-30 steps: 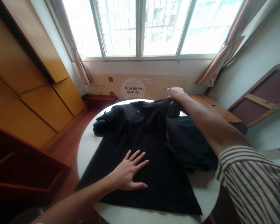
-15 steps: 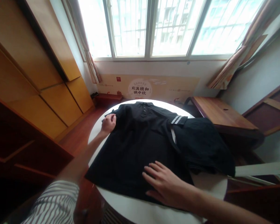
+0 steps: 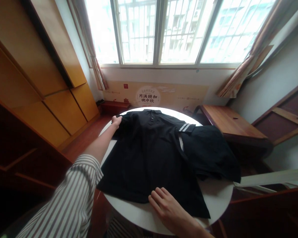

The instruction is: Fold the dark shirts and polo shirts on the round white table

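Observation:
A black polo shirt [image 3: 149, 152] lies spread front up across a round white table [image 3: 132, 211], its collar toward the window. My left hand [image 3: 117, 121] is closed on the shirt's left-side sleeve, near the far edge of the table. At the near hem my right hand [image 3: 165, 206] has its fingers curled over the cloth, gripping it; the thumb is hidden. White stripes [image 3: 184, 127] mark the sleeve on the right. Another dark garment [image 3: 211, 152] lies to the right, partly under that sleeve and hanging past the table's edge.
A wooden desk [image 3: 233, 120] stands beyond the table at the right. Yellow wooden cabinets [image 3: 64, 114] line the left side. Under the window, a printed banner [image 3: 171, 96] runs along the wall. A pale rail [image 3: 275, 177] sits close by the table's right edge.
My left hand has moved slightly away from me and closed around the sleeve, which is now bunched. My right hand, earlier spread flat on the shirt, has slid to the hem and curled.

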A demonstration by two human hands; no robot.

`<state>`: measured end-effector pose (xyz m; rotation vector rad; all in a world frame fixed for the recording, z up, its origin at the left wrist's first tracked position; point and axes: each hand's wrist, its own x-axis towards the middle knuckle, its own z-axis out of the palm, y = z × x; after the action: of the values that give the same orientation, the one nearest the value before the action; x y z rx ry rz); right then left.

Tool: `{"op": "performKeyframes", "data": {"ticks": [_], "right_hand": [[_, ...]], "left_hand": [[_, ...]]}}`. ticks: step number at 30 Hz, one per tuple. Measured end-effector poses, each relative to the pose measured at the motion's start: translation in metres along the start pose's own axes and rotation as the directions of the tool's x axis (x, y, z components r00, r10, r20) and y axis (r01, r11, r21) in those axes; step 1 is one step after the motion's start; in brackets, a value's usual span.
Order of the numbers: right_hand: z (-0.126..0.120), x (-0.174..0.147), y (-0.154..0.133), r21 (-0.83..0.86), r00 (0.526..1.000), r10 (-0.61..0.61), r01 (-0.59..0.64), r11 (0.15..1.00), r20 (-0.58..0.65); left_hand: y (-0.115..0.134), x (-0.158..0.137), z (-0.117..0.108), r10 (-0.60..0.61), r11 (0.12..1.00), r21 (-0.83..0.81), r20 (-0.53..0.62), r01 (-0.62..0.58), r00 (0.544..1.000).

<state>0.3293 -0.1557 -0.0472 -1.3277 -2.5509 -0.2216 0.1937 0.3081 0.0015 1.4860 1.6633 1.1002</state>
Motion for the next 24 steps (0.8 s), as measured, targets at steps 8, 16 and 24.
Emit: {"op": "performKeyframes", "data": {"ticks": [8, 16, 24], "right_hand": [[-0.014, -0.006, -0.002, 0.066, 0.996, -0.071, 0.067, 0.996, 0.057], [-0.004, -0.012, -0.011, 0.107, 0.999, -0.04, 0.037, 0.994, 0.031], [-0.042, -0.056, 0.003, 0.088, 0.998, 0.055, -0.056, 0.995, 0.014]], "left_hand": [[0.011, 0.022, -0.017, 0.11, 0.994, -0.013, -0.109, -0.112, 0.988], [0.018, -0.001, -0.035, 0.176, 0.983, 0.07, -0.116, -0.169, 0.977], [-0.035, -0.201, -0.097, 0.679, 0.464, -0.079, 0.672, -0.882, 0.297]]}}
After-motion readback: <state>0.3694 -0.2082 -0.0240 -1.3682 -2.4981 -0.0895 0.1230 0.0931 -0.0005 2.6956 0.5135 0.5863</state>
